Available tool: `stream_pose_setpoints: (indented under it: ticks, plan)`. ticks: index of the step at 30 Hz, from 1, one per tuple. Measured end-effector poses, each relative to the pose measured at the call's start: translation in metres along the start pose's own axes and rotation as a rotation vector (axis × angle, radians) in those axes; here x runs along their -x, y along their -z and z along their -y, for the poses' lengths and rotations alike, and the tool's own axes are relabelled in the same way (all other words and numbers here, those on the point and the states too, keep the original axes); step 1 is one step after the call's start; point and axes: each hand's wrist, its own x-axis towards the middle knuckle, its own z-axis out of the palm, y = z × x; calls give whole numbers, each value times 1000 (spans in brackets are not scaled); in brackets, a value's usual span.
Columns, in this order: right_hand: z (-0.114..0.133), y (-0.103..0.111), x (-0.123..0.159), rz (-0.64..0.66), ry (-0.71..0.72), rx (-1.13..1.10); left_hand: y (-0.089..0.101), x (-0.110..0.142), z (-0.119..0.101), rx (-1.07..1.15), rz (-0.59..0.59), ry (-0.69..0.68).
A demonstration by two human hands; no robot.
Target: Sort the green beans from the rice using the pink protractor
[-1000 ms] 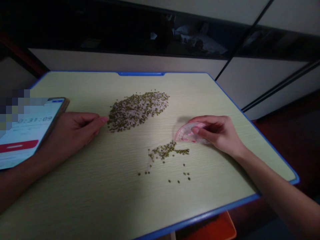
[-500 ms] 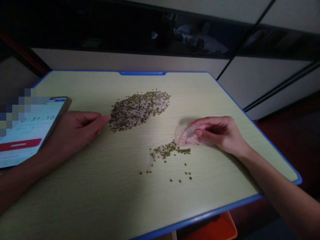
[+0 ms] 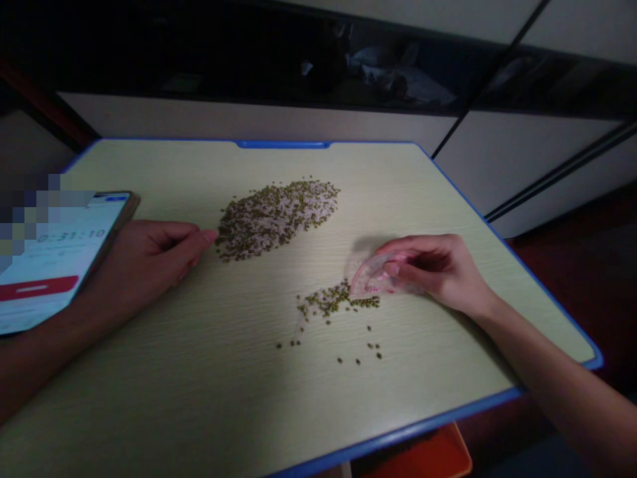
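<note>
Between the thumb and fingers of my right hand (image 3: 438,269) is a clear plastic protractor (image 3: 365,279) with pink markings. Its left edge touches a small cluster of green beans mixed with white grains (image 3: 326,302). Several single beans lie scattered in front of that cluster. Further back spreads a large pile of green beans and white grains (image 3: 279,216). My left hand (image 3: 164,249) rests closed on the table, its thumb tip at the pile's left end; whether anything is inside the fingers is hidden.
A phone (image 3: 54,259) showing a timer lies by my left wrist, partly covered by the forearm. The pale table (image 3: 199,398) has a blue rim. Behind it stands a cabinet with a dark glossy band (image 3: 249,60). An orange object (image 3: 428,455) sits below the front edge.
My right hand has shifted very slightly down, and the protractor has tilted a little over the small cluster. My left hand stays almost in place.
</note>
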Motion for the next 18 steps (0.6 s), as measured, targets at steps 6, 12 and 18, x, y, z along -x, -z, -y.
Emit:
stream_pose_setpoints:
  ticks: [6, 12, 18]
  plan:
    - [1, 1, 0, -46, -13, 46, 0, 0, 4, -3, 2, -20]
    - [2, 1, -1, -86, 5, 125, 0, 0, 4, -8, 1, 2]
    - [3, 1, -2, -117, 16, 153, 1, 2, -3, -4, 19, 2]
